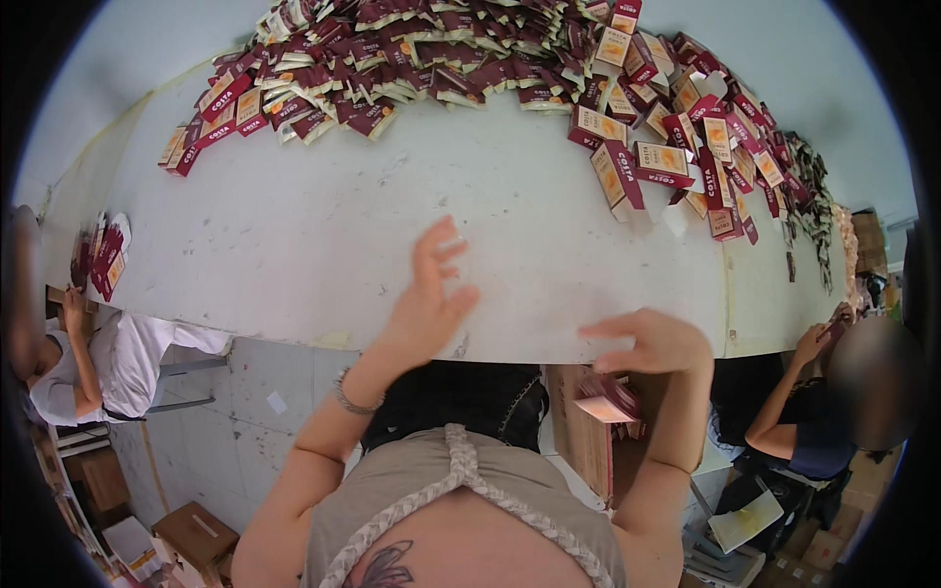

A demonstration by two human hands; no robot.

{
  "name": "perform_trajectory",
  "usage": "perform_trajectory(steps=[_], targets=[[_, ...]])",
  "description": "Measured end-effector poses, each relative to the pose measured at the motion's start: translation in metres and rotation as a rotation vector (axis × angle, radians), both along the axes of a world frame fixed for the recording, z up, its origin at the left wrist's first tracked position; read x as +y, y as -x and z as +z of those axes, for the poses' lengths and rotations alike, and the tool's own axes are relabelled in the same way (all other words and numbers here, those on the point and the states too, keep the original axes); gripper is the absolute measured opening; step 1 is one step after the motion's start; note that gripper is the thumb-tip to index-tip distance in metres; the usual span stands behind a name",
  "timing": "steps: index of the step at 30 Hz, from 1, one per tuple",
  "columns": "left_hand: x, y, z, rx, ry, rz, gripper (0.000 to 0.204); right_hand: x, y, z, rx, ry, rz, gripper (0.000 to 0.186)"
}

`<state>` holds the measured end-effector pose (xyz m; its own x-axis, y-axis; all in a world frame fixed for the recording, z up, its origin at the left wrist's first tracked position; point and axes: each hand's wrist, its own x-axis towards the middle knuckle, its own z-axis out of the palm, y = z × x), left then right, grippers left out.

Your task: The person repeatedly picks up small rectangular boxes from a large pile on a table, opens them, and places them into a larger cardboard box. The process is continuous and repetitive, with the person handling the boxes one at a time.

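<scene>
Over the near part of the white table (323, 225), my left hand (431, 294) is raised with its fingers apart and nothing in it. My right hand (647, 338) is at the table's front edge, its fingers stretched toward the left, blurred and holding nothing. Just below it, a small maroon box (608, 402) with an orange panel is tilted over an open brown carton (580, 431) beside my lap. More boxes show partly inside the carton; my right forearm hides some of it.
Maroon sachets (431, 69) are heaped along the far side. Small maroon boxes (662, 162) pile up at the far right, several of them with open flaps, beside dark sachets (809, 186). One person (74, 363) sits at the left, another (814, 412) at the right, both handling things.
</scene>
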<state>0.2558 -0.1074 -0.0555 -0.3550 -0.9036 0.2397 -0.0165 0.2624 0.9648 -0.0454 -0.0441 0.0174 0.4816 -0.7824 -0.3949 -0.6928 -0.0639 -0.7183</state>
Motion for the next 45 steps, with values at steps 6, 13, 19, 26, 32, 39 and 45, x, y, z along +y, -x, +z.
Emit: perform_trajectory(steps=[6,13,19,26,32,39,45], targets=[[-0.017,0.007,0.019,-0.294,0.181,-0.034,0.048,-0.106,0.000,-0.048,0.599,1.345,-0.799,0.028],[-0.062,-0.007,0.018,-0.876,0.838,0.178,0.065,-0.113,-0.110,-0.016,-0.247,0.534,-0.050,0.019],[-0.060,-0.048,0.001,-0.423,-0.110,0.302,0.057,-0.311,-0.118,-0.094,0.241,1.521,-0.313,0.042],[-0.066,-0.060,-0.010,-0.198,-0.228,0.267,0.064,-0.252,-0.121,-0.073,-0.684,0.871,-0.665,0.039],[-0.062,-0.036,0.015,-0.422,-0.143,0.053,0.068,-0.133,-0.107,0.012,-0.181,0.746,-0.006,0.034],[-0.049,-0.020,-0.002,-0.253,-0.057,-0.097,0.073,-0.130,-0.111,0.008,-0.303,0.407,-0.231,0.027],[-0.033,-0.004,-0.001,-0.115,-0.114,-0.063,0.077,-0.097,-0.145,-0.054,-0.172,1.009,-0.265,0.015]])
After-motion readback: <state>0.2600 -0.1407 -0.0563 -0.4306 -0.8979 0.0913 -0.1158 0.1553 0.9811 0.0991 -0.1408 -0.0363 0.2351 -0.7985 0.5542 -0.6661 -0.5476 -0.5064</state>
